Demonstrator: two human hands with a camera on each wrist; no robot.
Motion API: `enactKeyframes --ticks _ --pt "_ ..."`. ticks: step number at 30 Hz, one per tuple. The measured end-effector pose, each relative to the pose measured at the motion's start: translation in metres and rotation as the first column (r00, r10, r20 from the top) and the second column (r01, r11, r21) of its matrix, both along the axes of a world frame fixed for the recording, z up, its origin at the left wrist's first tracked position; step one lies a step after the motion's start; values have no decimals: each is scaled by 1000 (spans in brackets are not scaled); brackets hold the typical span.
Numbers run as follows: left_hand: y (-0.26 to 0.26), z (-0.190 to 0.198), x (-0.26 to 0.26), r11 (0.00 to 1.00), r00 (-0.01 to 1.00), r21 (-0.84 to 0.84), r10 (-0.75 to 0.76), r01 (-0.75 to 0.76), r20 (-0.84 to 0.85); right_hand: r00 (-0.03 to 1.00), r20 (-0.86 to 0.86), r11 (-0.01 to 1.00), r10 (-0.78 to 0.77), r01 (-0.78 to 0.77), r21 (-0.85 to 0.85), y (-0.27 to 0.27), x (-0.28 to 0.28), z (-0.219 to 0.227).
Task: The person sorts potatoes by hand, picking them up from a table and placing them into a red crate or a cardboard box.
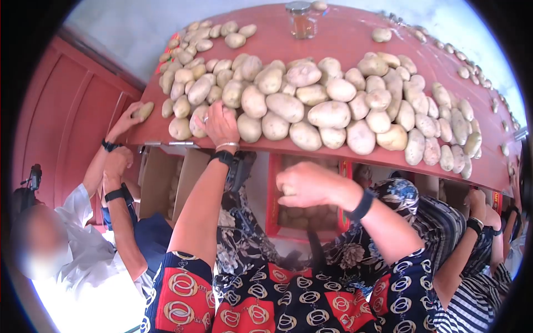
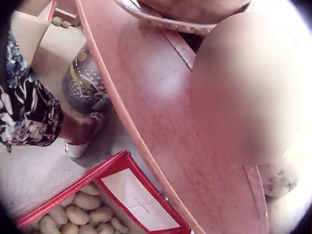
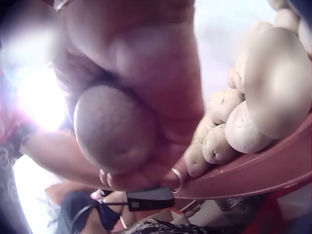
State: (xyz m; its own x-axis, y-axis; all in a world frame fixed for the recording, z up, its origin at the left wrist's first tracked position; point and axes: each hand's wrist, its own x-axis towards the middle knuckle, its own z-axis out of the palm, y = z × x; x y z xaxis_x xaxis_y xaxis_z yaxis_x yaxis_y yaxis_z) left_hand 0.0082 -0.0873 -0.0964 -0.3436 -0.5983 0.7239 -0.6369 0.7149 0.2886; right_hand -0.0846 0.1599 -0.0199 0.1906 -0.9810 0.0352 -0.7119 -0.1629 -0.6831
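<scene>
My left hand (image 1: 222, 126) lies over the front edge of the potato heap, its fingers down on a pale potato (image 1: 198, 120). A ring and a thin bracelet show on that hand; whether its fingers grip the potato I cannot tell. In the left wrist view a blur covers much of the scene beside a potato (image 2: 277, 178). My right hand (image 1: 311, 186) hangs in front of the table edge, over a red box (image 1: 270, 213). From the right wrist view, its fingers curl round a large potato (image 3: 114, 129).
Potatoes cover much of the red table (image 1: 338, 33), with a glass jar (image 1: 301, 22) at the back. Below stand a cardboard box (image 1: 189, 175) and the red box of potatoes. At the left, another person's hand (image 1: 130, 116) holds a potato (image 1: 145, 111); more people sit at right.
</scene>
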Motion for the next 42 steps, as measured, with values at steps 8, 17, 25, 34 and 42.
enactKeyframes --ticks 8,17,25,34,42 --pt "4 0 3 999 996 52 -11 6 94 996 -84 998 -16 21 61 17 11 -26" --pt "-31 -34 14 992 983 124 0 -24 185 979 -199 999 -40 40 -5 17 7 -35" --pt "-49 -40 19 983 989 169 -95 76 110 961 -258 975 -98 145 170 5 11 -37" --pt "-76 -63 29 994 973 -104 8 17 233 944 -280 980 -171 193 50 9 -1 -39" --pt "-79 -63 29 987 980 -158 19 13 200 941 -333 964 -65 145 222 10 3 -47"
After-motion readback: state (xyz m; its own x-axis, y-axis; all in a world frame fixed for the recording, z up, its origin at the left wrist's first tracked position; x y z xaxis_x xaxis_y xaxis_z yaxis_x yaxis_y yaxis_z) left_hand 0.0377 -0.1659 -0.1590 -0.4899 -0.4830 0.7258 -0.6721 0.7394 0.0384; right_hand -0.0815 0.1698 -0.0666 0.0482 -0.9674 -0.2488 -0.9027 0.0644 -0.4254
